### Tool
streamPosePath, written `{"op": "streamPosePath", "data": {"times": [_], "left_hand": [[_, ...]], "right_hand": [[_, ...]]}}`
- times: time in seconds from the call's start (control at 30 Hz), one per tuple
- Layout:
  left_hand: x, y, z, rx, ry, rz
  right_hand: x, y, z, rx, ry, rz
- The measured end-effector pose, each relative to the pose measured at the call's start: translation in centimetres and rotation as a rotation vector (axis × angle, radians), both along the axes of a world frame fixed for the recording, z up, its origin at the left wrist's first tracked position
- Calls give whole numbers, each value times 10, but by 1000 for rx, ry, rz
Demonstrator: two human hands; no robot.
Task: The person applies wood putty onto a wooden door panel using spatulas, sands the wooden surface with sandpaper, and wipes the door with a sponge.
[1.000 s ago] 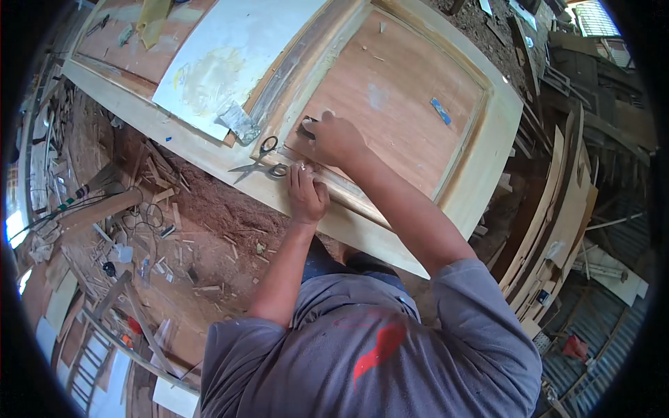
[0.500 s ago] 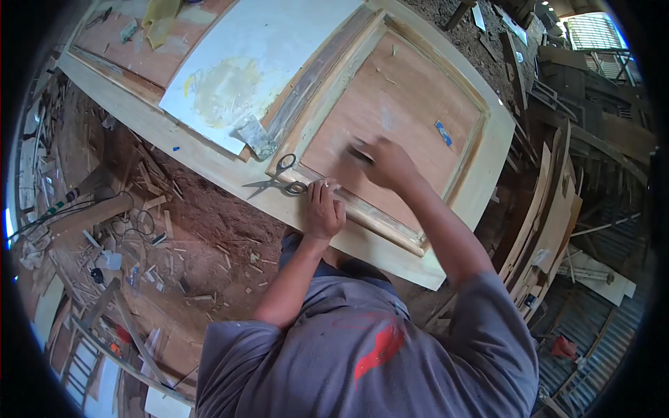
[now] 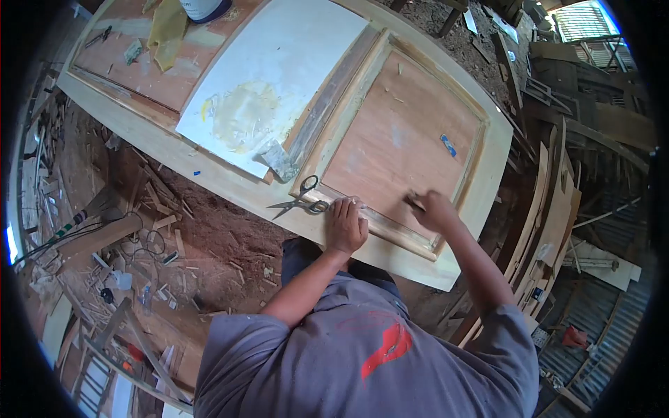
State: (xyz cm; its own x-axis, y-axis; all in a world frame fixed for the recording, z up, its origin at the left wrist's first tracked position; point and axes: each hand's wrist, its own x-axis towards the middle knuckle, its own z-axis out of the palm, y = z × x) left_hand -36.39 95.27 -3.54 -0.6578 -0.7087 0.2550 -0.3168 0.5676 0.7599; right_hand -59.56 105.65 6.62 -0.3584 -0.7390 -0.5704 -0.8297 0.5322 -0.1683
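– where is the small dark piece (image 3: 414, 203) found?
– it is held over the reddish panel (image 3: 376, 125), near the panel's lower right corner. whether the surface is touched cannot be told, and what the piece is cannot be made out.
– how is it held?
– it is pinched in the right hand (image 3: 437, 211), with the fingers curled in around it.
– and the left hand (image 3: 347, 226)?
– it is laid on the raised moulding (image 3: 401, 241) along the panel's near edge, fingers bent and close together. whether anything is gripped there cannot be told.
– what is seen just beside it?
– scissors (image 3: 300, 203), set down across the moulding and the pale border (image 3: 481, 198), with the blades parted.
– and farther out?
– a blue strip (image 3: 448, 145) is seen on the panel, toward its right side. to the left, a white sheet (image 3: 300, 49) is spread, smeared with a yellowish patch (image 3: 244, 115), and a crumpled grey item (image 3: 279, 160) is rested at its near corner. beyond the sheet, a yellowish scrap (image 3: 167, 31) is seen near a container (image 3: 203, 7). below, the floor (image 3: 230, 233) is littered with wood offcuts.
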Motion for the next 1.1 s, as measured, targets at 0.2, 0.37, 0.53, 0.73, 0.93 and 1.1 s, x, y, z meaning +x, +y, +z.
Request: {"op": "streamPosePath", "data": {"times": [0.2, 0.37, 0.53, 0.73, 0.93, 1.1], "left_hand": [[3, -3, -4, 1, -7, -76], [4, -2, -2, -19, -23, -101], [18, -4, -5, 30, 63, -203], [90, -32, 49, 157, 121, -97], [155, -85, 52, 326, 56, 312], [178, -168, 51, 279, 70, 378]], "right_hand": [[4, 17, -24, -159, 36, -194], [12, 119, -1, 47, -115, -357], [99, 89, -20, -515, -104, -406], [134, 104, -52, -611, 18, -336], [127, 38, -27, -799, 17, -248], [154, -106, -25, -964, -83, -166]]}}
